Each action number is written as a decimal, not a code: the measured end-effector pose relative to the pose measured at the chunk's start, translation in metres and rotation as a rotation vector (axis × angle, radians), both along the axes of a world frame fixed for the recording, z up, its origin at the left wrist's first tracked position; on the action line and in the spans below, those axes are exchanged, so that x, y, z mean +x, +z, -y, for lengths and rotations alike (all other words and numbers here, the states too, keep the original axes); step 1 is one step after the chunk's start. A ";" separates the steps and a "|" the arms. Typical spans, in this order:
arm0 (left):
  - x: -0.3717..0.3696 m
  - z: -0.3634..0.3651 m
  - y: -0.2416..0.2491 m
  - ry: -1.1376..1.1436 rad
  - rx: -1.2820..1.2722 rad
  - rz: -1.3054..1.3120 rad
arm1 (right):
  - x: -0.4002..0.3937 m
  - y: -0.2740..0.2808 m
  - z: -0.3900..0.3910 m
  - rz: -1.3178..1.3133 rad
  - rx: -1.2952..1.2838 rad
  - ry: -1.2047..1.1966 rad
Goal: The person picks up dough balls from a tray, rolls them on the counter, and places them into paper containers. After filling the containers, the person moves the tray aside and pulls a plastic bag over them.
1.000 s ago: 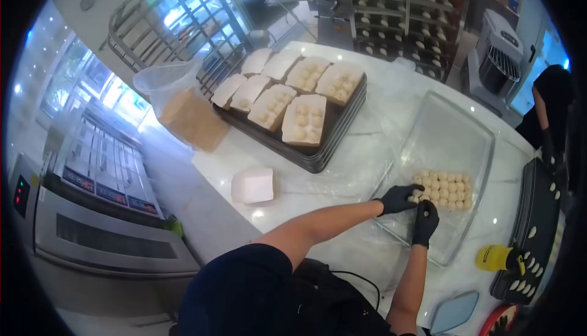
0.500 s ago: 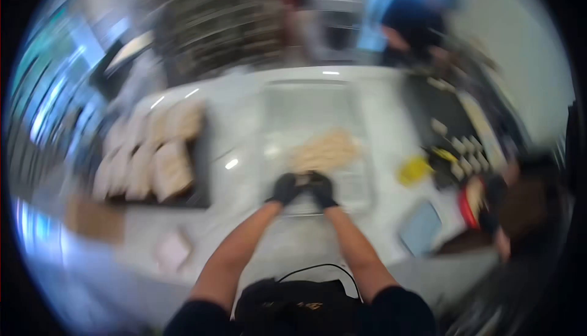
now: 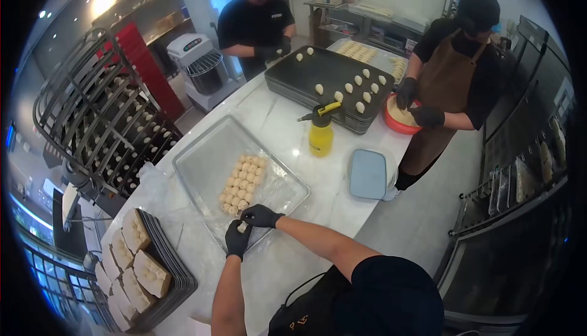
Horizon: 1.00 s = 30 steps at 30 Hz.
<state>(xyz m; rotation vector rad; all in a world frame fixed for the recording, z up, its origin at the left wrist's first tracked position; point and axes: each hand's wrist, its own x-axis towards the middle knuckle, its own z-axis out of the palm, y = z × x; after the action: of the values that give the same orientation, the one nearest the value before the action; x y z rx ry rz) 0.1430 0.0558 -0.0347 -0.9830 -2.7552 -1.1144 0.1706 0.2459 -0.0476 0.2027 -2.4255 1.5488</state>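
Note:
Both my hands wear black gloves and meet over the near edge of a see-through tray (image 3: 202, 183). My left hand (image 3: 236, 239) is closed around a small pale piece of dough (image 3: 243, 226). Against that same piece, the fingers of my right hand (image 3: 262, 216) are pinched together, their tips partly hidden. Just beyond my fingers lies a block of round dough balls (image 3: 243, 183), packed in rows on the tray's floor. Thin plastic film (image 3: 195, 223) seems to cover part of the tray's near side.
Left stands a stack of black trays (image 3: 174, 262) bearing boxes of dough pieces (image 3: 150, 273). A yellow spray bottle (image 3: 320, 134), a blue-lidded container (image 3: 368, 174) and stacked baking trays (image 3: 287, 76) are to the right. One co-worker (image 3: 452, 73) handles a red bowl (image 3: 400, 127); another (image 3: 254, 27) stands at the far side.
My view has turned to the right and sharpened from a blur. Both hands stay together at the tray's near edge, around the small dough piece.

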 end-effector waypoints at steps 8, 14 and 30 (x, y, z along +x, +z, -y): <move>0.045 0.081 0.068 0.354 1.072 0.391 | 0.068 0.041 0.021 -0.445 0.034 -0.372; 0.161 0.170 0.079 0.332 0.413 0.329 | 0.200 0.006 0.057 -0.345 0.627 0.165; 0.193 0.244 0.026 0.240 -0.013 -0.264 | 0.154 -0.013 0.075 0.026 0.391 -0.080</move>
<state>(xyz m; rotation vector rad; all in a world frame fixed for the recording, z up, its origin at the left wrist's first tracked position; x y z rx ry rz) 0.3364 -0.1877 -0.0083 -0.7159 -2.5840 -0.8637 0.3245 0.1710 -0.0609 0.1549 -2.6994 1.0383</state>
